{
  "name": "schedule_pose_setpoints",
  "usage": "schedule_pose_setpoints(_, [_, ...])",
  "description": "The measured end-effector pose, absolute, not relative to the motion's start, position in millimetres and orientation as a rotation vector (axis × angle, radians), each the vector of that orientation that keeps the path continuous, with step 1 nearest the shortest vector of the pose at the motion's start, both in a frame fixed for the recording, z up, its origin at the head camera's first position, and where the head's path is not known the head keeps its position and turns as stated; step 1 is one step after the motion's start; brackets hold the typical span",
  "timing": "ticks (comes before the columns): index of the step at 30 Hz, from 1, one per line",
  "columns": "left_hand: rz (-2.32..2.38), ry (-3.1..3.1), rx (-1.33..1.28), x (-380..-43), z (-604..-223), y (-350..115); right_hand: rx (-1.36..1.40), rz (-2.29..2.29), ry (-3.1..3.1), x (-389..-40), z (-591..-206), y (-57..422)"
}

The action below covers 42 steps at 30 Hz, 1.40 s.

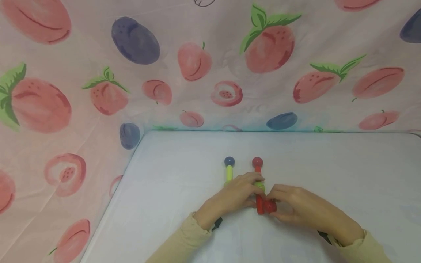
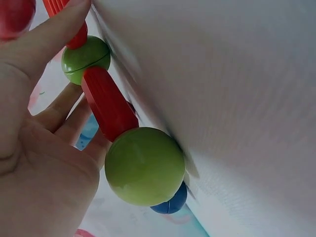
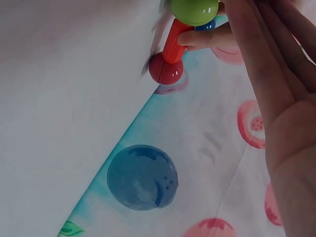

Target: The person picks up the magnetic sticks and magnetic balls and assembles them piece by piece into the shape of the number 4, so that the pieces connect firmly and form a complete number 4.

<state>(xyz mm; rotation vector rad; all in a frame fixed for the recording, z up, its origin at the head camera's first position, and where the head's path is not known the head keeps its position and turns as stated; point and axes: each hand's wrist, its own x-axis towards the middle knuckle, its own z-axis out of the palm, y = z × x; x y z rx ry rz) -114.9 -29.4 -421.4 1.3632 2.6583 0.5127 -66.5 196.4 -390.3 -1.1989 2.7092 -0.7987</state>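
Note:
My left hand (image 1: pixel 241 190) lies over a chain of toy pieces and holds its lower red rod (image 1: pixel 260 204), beside a green ball (image 1: pixel 260 185). In the left wrist view, the thumb is against a red rod (image 2: pixel 76 37) next to a green ball (image 2: pixel 86 59). With its fingertips my right hand (image 1: pixel 299 204) pinches a red ball (image 1: pixel 270 206) close beside the rod's near end; whether they touch is unclear. An upper red rod (image 3: pixel 174 42) leads to another red ball (image 3: pixel 166 68) at the far end.
Left of the chain, a yellow-green rod (image 1: pixel 229 173) with a blue ball (image 1: pixel 229 161) at its far end runs toward my left hand. The white tabletop (image 1: pixel 164 175) meets fruit-patterned cloth (image 1: pixel 217 65) at its back and left edges.

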Motion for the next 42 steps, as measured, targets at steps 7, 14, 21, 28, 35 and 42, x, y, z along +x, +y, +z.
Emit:
schedule_pose_setpoints(7, [0.521, 2.655, 1.37, -115.6, -422.9, -29.3, -1.17, -0.782, 2.643, -63.9, -391.2, 194.5])
schedule_pose_setpoints(14, [0.538, 2.636, 1.358, -116.7, -421.2, -29.4, -1.173, -0.752, 2.629, -59.5, -393.9, 189.8])
schedule_pose_setpoints(21, [0.541, 2.624, 1.365, -117.2, -421.1, -29.4, -1.242, -0.745, 2.622, -58.0, -396.5, 186.8])
schedule_pose_setpoints(28, [0.561, 2.607, 1.364, -117.5, -419.8, -30.0, -1.322, -0.736, 2.638, -57.1, -400.7, 185.1])
schedule_pose_setpoints(35, [0.561, 2.603, 1.357, -117.9, -420.4, -30.1, -1.372, -0.751, 2.656, -56.5, -402.3, 182.2])
schedule_pose_setpoints(42, [0.551, 2.605, 1.358, -117.9, -420.3, -29.8, -1.304, -0.733, 2.643, -55.2, -400.4, 180.1])
